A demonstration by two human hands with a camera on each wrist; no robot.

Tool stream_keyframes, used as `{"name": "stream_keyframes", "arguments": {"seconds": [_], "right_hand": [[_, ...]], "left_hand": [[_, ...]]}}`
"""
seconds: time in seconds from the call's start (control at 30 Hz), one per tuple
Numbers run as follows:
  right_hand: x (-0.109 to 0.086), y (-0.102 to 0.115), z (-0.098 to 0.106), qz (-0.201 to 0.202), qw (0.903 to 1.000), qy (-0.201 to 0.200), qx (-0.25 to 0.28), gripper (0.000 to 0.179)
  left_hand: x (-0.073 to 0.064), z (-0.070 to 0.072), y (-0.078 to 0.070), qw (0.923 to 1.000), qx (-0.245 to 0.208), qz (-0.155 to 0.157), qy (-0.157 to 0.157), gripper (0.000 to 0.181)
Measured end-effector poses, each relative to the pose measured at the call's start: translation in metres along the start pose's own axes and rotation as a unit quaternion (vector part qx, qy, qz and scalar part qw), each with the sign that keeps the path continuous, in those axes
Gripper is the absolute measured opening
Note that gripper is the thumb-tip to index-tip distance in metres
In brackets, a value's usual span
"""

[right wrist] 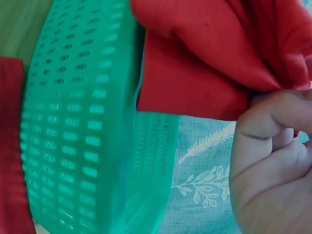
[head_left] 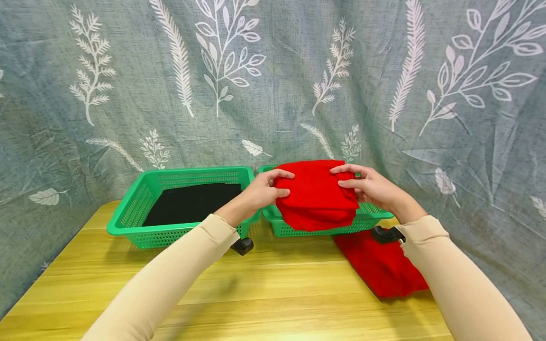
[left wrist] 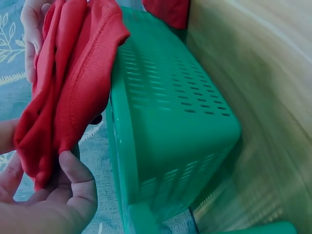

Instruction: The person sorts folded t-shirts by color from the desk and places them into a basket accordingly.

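A folded red garment (head_left: 315, 194) hangs between my two hands over the right green basket (head_left: 298, 232). Its layered folds and a stitched seam show in the left wrist view. My left hand (head_left: 266, 189) pinches its left edge, thumb on the near side. The right hand (head_left: 375, 187) grips the opposite edge with thumb and curled fingers. In the right wrist view a flat red flap (right wrist: 190, 83) hangs below the bunched folds, overlapping the basket's rim. Most of the basket's inside is hidden behind the garment.
A second green basket (head_left: 128, 232) stands on the left with a folded black cloth (head_left: 192, 203) in it. Another red cloth (head_left: 384, 265) lies on the wooden table (head_left: 273, 303) at the right, partly behind my right forearm. A patterned grey-green curtain (head_left: 281, 94) closes off the back.
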State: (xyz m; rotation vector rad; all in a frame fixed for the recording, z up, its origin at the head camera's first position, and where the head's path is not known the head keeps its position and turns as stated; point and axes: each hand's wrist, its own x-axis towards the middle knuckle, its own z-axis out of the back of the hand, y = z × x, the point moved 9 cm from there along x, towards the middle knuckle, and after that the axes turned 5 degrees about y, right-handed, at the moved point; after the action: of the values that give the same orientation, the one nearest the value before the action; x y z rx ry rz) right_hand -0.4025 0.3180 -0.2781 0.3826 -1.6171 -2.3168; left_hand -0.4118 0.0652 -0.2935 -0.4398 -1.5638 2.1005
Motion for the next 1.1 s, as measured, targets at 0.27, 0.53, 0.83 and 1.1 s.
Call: {"name": "stream_keyframes", "arguments": {"seconds": [0.27, 0.53, 0.83, 1.1], "right_hand": [[0.006, 0.001, 0.006, 0.0, 0.9996, -0.011, -0.026, 0.046], [0.01, 0.001, 0.014, -0.002, 0.9983, -0.026, -0.052, 0.048], [0.014, 0.001, 0.02, 0.005, 0.995, -0.043, -0.09, 0.049], [0.016, -0.003, 0.019, 0.005, 0.989, -0.061, -0.135, 0.049]], "left_hand": [[0.013, 0.0, 0.002, 1.0, 0.008, 0.003, -0.004, 0.042], [0.023, -0.002, 0.001, 0.9998, 0.01, 0.006, -0.013, 0.044], [0.033, -0.006, 0.001, 0.9996, 0.023, -0.003, -0.018, 0.048], [0.038, -0.009, 0.008, 0.9986, 0.044, -0.001, -0.03, 0.051]]}}
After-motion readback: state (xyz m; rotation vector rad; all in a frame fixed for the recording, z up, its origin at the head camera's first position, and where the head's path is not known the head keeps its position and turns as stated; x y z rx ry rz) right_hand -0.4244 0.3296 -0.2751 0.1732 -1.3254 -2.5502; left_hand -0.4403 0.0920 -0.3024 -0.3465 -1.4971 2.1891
